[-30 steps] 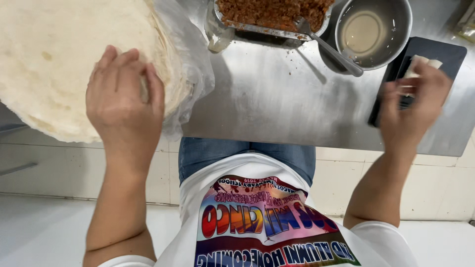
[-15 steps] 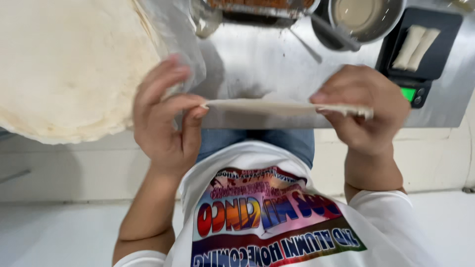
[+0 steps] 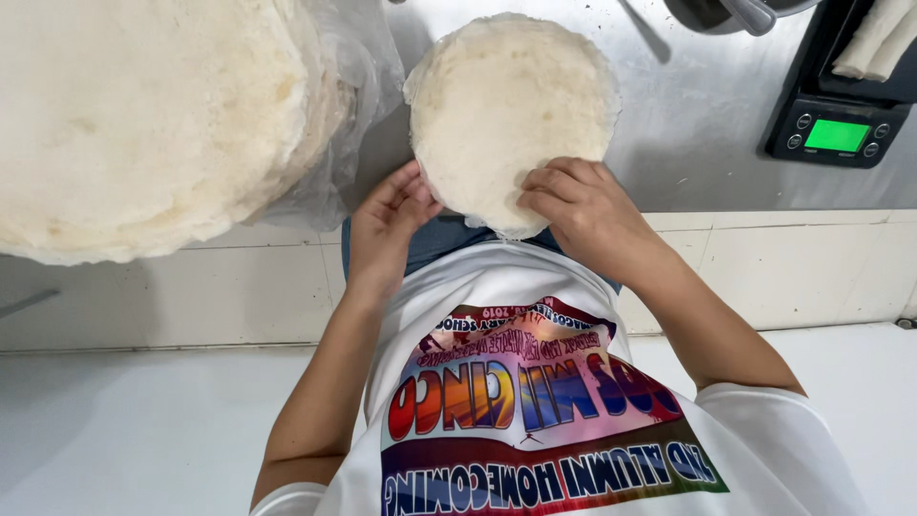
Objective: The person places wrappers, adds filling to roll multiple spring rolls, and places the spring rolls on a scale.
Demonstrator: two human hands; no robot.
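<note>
A tall stack of round pale wrappers (image 3: 143, 124) fills the upper left of the frame, sitting on crinkled clear plastic (image 3: 358, 115) that likely keeps the sheets from drying and from sticking to the steel counter (image 3: 697, 134). Next in size, a single round wrapper (image 3: 511, 110) lies flat at the upper middle, its lower edge hanging just over the counter's near rim, probably so the hands can work it close to the body. The right hand (image 3: 587, 210) rests on the wrapper's lower right part, fingers curled and pressed down together on the sheet. The left hand (image 3: 392, 225) meets the lower left edge, fingers close together and fingertips touching the rim; whether they pinch it I cannot tell. At the upper right a black digital scale (image 3: 831, 129) with a green display carries pale rolled pieces (image 3: 874, 38), well apart from the hands. A metal bowl's rim (image 3: 735, 11) shows at the top edge. Nothing lies between the hands and the sheet.
</note>
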